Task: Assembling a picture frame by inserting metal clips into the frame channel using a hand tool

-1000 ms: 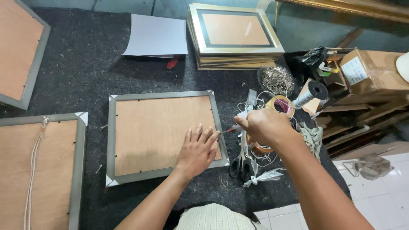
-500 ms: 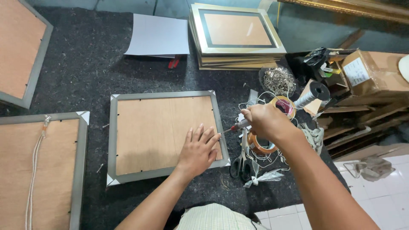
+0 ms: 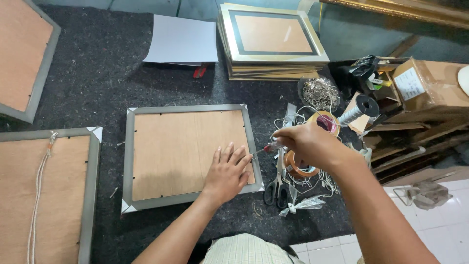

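Frame face-down on the worktop [image 3: 88, 78]

My left hand [image 3: 225, 172] presses the frame [image 3: 188, 155]; my right hand [image 3: 305, 144] grips a red-handled tool [image 3: 267, 147].

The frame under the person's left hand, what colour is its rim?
Silver-grey rim on the frame, around a plain brown backing board; the head view shows it.

Dark felt-covered table [image 3: 97, 73] with face-down frames [image 3: 188, 155], white sheet [image 3: 183, 39], scissors [image 3: 277, 188], tape roll [image 3: 298, 166].

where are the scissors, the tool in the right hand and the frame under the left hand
scissors [image 3: 276, 191], head view, on the black handle loops
red-handled tool [image 3: 266, 147], head view, on the red handle by the fingers of the right hand
frame [image 3: 128, 161], head view, on its grey left rail
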